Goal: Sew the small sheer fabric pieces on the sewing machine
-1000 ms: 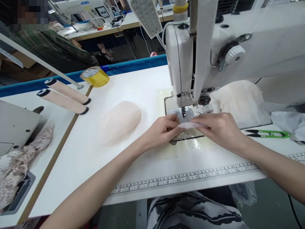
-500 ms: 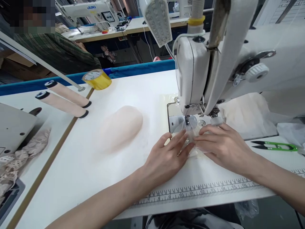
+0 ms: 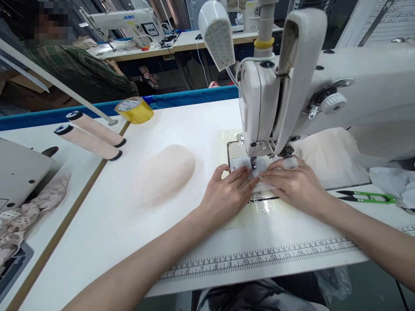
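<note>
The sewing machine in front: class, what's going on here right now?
A person's left hand and right hand hold a thin, whitish piece down by the presser foot of the sewing machine. Whether it is being stitched cannot be told. A pale, rounded piece lies apart on the white table, to the left; green snips lie to the right, untouched.

Off to the left there's a roll of yellow tape (image 3: 142, 115) near the blue cloth (image 3: 194, 98) along the back edge, plus two pinkish thread spools (image 3: 89, 142) with dark ends lying side by side. Some lacy fabric (image 3: 24, 224) is bunched up lower left. Green snips (image 3: 379, 198) lie way over right. Further back, there's a person (image 3: 87, 73) in dark plaid and another white JUKI machine (image 3: 121, 21).
</note>
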{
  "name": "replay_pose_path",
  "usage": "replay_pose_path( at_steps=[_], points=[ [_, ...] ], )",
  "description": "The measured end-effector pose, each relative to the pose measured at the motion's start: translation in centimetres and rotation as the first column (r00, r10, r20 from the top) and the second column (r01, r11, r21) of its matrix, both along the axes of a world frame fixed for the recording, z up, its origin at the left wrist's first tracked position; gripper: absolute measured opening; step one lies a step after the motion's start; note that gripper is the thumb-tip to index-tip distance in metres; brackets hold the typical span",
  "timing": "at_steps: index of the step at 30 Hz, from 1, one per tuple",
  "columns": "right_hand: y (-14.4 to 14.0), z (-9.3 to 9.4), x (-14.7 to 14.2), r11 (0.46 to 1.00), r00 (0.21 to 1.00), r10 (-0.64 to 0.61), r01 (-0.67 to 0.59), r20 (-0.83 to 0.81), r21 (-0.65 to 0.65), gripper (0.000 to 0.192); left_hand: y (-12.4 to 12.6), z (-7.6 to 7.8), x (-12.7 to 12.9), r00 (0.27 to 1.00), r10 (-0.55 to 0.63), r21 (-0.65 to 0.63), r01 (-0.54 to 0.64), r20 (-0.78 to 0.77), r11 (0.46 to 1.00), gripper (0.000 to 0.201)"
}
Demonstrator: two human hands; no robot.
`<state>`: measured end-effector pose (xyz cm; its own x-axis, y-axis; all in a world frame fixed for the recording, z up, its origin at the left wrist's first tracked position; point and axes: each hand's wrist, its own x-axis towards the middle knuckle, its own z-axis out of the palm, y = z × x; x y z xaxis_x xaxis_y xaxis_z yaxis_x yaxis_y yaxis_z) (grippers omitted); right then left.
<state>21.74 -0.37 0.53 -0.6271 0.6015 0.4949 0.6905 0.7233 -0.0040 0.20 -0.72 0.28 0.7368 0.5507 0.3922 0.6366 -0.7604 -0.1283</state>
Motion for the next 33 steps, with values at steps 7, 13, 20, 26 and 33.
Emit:
replay_pose_path(
  at_steps=[7, 13, 20, 26, 33],
  points=[
    [0.7, -0.5, -0.3, 0.996, 0.997, -0.071, 0.069, 0.037, 0.051, 0.020, 0.9, -0.2, 0.1, 0.998, 0.039, -0.062, -0.035, 0.053, 0.997, 0.030],
    [0.6, -0.7, -0.5, 0.989, 0.988, -0.128, 0.120, -0.087, -0.089, 0.024, 1.7, 0.0, 0.4, 0.947, 0.177, -0.429, -0.047, 0.269, 0.902, 0.023],
    [0.6, -0.5, -0.4, 0.964, 0.973, -0.179, 0.145, -0.143, -0.222, 0.025, 2.2, 0.3, 0.3, 0.923, 0.220, -0.543, -0.014, 0.317, 0.840, 0.035],
    [-0.2, -0.4, -0.2, 0.998, 0.996, -0.012, 0.007, -0.084, -0.062, 0.017, 0.1, 0.2, 0.0, 0.994, 0.040, -0.145, -0.025, 0.103, 0.989, 0.026],
    [-0.3, -0.5, -0.1, 0.999, 0.998, 0.029, -0.027, -0.056, 0.025, 0.021, -1.4, 0.4, -0.2, 1.000, 0.007, -0.050, -0.006, 0.021, 0.999, 0.033]
  ],
)
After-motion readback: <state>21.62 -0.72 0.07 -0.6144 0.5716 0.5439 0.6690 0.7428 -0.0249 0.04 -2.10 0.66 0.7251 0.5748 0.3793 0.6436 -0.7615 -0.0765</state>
